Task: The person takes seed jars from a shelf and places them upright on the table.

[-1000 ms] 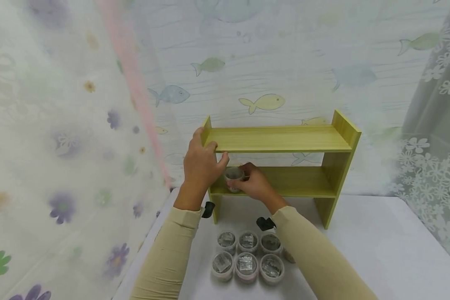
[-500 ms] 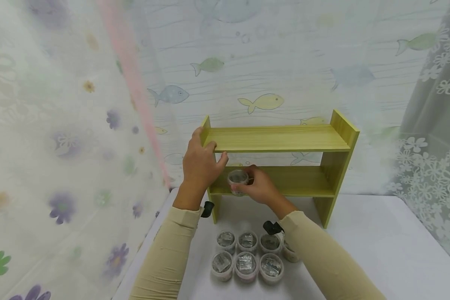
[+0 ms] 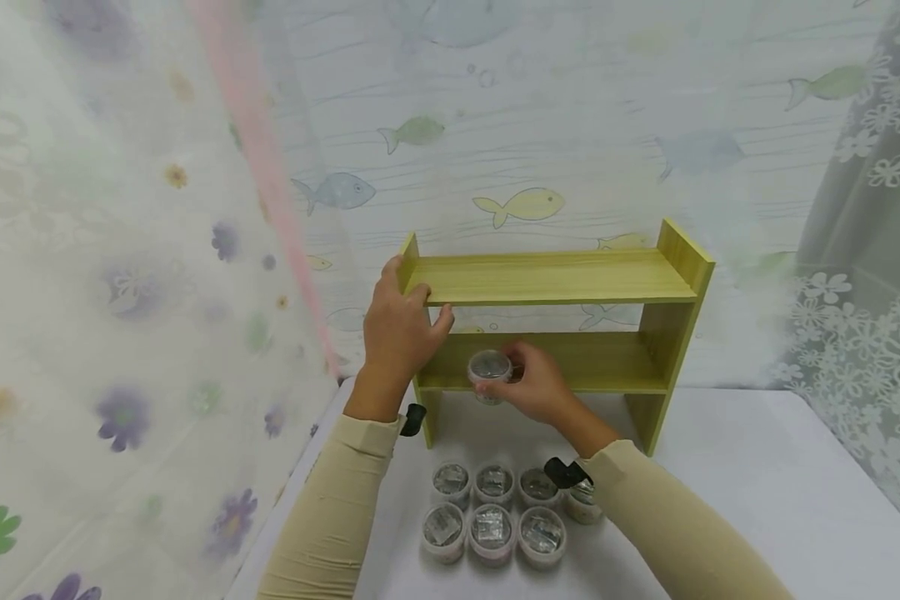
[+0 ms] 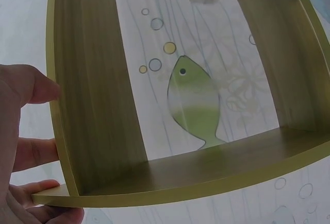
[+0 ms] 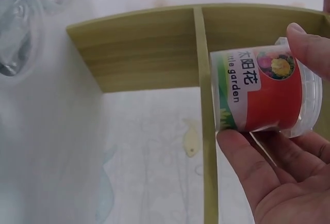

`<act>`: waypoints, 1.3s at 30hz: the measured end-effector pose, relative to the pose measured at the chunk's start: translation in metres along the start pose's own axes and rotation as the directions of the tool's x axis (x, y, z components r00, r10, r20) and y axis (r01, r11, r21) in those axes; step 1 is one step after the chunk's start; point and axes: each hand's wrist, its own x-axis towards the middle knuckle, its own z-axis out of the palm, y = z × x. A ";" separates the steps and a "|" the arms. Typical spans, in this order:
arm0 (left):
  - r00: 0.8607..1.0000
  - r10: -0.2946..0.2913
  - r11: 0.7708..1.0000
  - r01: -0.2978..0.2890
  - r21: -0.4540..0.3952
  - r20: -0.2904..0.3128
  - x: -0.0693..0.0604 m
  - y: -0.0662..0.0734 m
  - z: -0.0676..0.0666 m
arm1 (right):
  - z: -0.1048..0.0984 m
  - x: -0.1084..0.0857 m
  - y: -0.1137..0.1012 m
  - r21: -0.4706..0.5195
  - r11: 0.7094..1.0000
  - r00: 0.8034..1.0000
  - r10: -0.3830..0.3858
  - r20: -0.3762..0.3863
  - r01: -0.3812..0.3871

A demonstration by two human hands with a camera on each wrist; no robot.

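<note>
With my right hand (image 3: 542, 383) I hold a small clear plastic tub (image 3: 489, 367) between thumb and fingers. Its red and green label reads "little garden" and shows flowers in the right wrist view, where the lidded tub (image 5: 263, 90) lies close to the edge of the lower board. I cannot tell whether they touch. My left hand (image 3: 401, 325) grips the upper left corner of a yellow-green wooden shelf (image 3: 555, 279). In the left wrist view, its thumb and fingers (image 4: 36, 152) press against the side panel, and the tub shows blurred at the top.
Several similar lidded tubs (image 3: 491, 527) stand in two rows on the white tabletop (image 3: 750, 483), in front of the shelf. A fish-print curtain (image 3: 525, 125) hangs behind, and a flowered curtain (image 3: 120, 333) runs along the left.
My right hand has carried the tub to the right and slightly down, away from the left end of the lower board. The left hand keeps its grip on the shelf.
</note>
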 end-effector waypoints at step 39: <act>1.000 -0.014 1.000 0.014 0.024 -0.025 -0.013 0.017 -0.016 | -0.043 -0.111 0.020 0.129 0.991 0.998 0.017 0.063 -0.025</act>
